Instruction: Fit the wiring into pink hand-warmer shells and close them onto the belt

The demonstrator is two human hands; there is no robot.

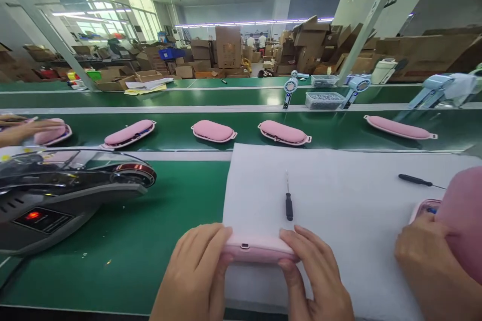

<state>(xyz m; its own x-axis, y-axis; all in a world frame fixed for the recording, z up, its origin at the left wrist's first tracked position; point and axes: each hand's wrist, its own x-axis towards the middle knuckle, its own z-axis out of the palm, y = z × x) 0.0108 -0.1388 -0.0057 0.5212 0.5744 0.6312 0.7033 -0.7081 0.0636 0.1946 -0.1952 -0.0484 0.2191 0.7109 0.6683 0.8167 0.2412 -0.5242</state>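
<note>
Between my two hands is a pink oblong case (259, 252), edge-on to me, with a small port in the side facing me. My left hand (199, 266) grips its left end, fingers on top and thumb below. At the other end my right hand (314, 271) pinches it the same way. The case is held over a white sheet (350, 200). Just beyond it lies a black-handled screwdriver (289, 206), its thin shaft pointing away from me. What is inside the case is hidden.
A co-worker's hand (433, 256) holds another pink case at right, near a second screwdriver (414, 179). At left stands a dark machine (75, 195) with a red light. Pink cases (214, 130) lie along the green belt (173, 135); another person's hands (26, 130) touch one at far left.
</note>
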